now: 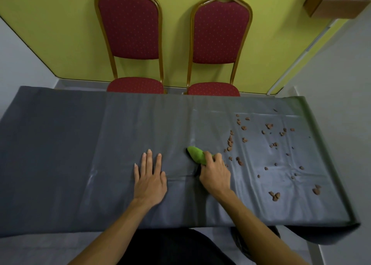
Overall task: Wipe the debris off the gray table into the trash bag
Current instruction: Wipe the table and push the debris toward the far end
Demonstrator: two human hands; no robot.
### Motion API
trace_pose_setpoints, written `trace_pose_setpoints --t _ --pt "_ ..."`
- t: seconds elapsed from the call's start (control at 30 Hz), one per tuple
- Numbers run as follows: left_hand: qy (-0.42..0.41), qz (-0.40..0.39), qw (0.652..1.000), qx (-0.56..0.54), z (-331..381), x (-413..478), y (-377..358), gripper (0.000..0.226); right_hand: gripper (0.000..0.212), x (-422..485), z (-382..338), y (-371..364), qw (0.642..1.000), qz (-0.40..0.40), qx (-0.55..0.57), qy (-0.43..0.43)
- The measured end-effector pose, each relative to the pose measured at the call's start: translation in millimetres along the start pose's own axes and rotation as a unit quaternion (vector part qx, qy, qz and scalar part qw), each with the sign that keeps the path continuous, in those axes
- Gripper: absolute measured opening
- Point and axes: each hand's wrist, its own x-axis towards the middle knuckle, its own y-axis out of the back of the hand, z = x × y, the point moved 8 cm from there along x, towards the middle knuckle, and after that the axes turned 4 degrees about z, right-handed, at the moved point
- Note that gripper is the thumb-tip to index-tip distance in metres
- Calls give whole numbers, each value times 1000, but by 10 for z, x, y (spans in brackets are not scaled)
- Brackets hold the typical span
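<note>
Left hand (pixel 149 181), right hand (pixel 215 174) bare; forearms (pixel 259 224) bare; dark garment (pixel 170 248) below.

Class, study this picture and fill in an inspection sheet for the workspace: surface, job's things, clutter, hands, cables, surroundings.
Surface: gray table, covering creased.
Job's things: brown debris scattered over the right part; green cloth bunched left of it; trash bag not clearly seen.
Clutter: nothing seen.
Hands: left hand flat on the table; right hand grips the green cloth.
Cables: nothing seen.
Surroundings: two red chairs behind the table, yellow-green wall.
</note>
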Motion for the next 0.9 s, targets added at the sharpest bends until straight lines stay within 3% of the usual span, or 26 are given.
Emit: trace_pose_setpoints --t 0.9 --pt "3 -1 1000 18 5 -26 4 67 41 -19 -41 9 1000 5 13 -16"
